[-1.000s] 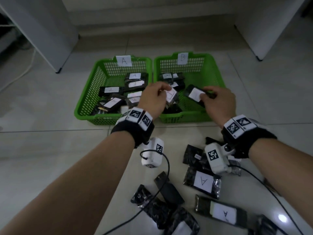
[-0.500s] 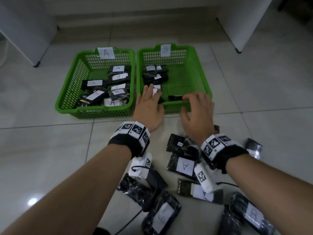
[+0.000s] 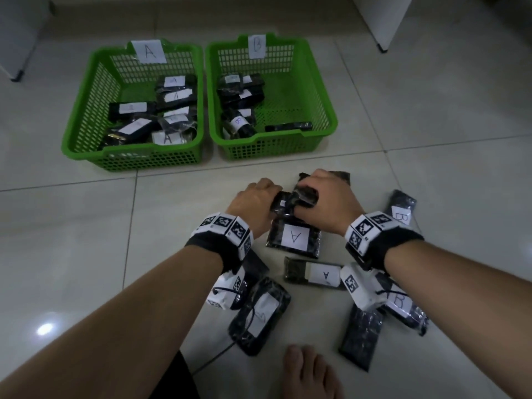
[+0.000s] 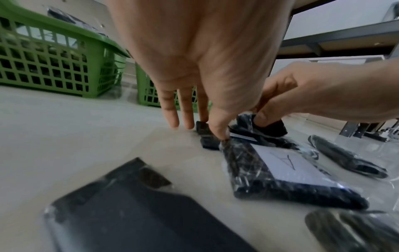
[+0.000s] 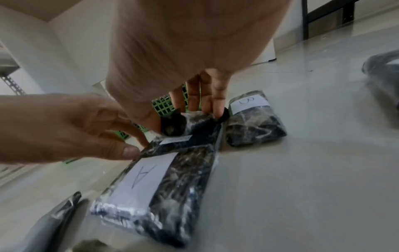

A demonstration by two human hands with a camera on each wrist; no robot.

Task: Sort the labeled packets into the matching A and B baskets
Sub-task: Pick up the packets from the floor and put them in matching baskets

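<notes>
Beyond my hands, basket A [image 3: 86,131] and basket B [image 3: 322,110] are holding labeled packets. My left hand [image 3: 253,205] and right hand [image 3: 322,203] are each pinching a floor packet [image 3: 305,194].

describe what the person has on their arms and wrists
Both forearms are bare, with no sleeves. The left hand and right hand each have a black wristband ringed with white tiles printed with black square codes. A white camera block with a thin black cable hangs under each wrist.
</notes>
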